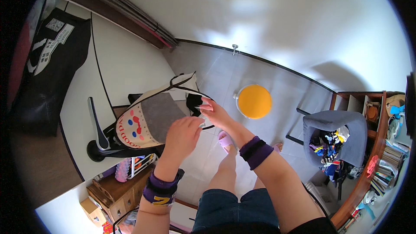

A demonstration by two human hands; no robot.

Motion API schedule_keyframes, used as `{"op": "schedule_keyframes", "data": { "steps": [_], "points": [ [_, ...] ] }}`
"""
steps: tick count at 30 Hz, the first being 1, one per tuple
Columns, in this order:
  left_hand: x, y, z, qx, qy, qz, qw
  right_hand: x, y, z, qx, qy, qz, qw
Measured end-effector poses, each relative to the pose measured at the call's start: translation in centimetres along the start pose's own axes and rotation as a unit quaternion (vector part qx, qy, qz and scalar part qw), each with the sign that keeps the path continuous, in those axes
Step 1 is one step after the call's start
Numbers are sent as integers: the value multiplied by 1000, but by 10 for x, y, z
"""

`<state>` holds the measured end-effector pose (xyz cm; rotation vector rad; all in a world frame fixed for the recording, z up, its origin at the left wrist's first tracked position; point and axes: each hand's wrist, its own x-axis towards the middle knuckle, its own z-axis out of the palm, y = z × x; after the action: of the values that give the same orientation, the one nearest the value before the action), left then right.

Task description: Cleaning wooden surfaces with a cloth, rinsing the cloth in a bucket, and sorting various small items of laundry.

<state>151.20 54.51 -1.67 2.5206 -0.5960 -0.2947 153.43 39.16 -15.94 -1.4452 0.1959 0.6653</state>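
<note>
My left hand (184, 135) is over the right side of a beige tote bag (152, 141), its fingers bent together. A small pale bit shows at its fingertips, too small to name. Just beyond it is my right hand (215, 113), its thumb and fingers apart beside the bag's black strap (190, 89). Whether the hand touches the strap I cannot tell. The bag has a grey panel and a red and blue print. A small black item (194, 104) lies between the bag's opening and my right fingers. Both wrists wear purple and black bands.
A round yellow-topped stool or bin (255, 101) stands on the grey tiled floor. To the right, a grey chair (331, 123) holds piled clothes beside a wooden shelf (378, 160). At left are a black bag (54, 73), a black stand (99, 145) and a wooden drawer unit (113, 197).
</note>
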Motion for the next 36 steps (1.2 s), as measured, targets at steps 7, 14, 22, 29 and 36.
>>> {"op": "schedule_keyframes", "data": {
  "steps": [7,14,22,29,36],
  "points": [
    [18,77,72,-132,-75,62,986,-92,36,-106,140,36,22,989],
    [57,156,167,-263,-210,-4,942,-205,94,-247,95,261,10,961],
    [115,294,284,-231,-339,68,909,-347,148,-402,175,430,1,886],
    [150,441,391,-217,-393,190,873,-441,197,-503,255,538,-35,803],
    [193,543,502,-148,-293,329,885,-478,238,-575,427,560,-24,710]
  ]
}}
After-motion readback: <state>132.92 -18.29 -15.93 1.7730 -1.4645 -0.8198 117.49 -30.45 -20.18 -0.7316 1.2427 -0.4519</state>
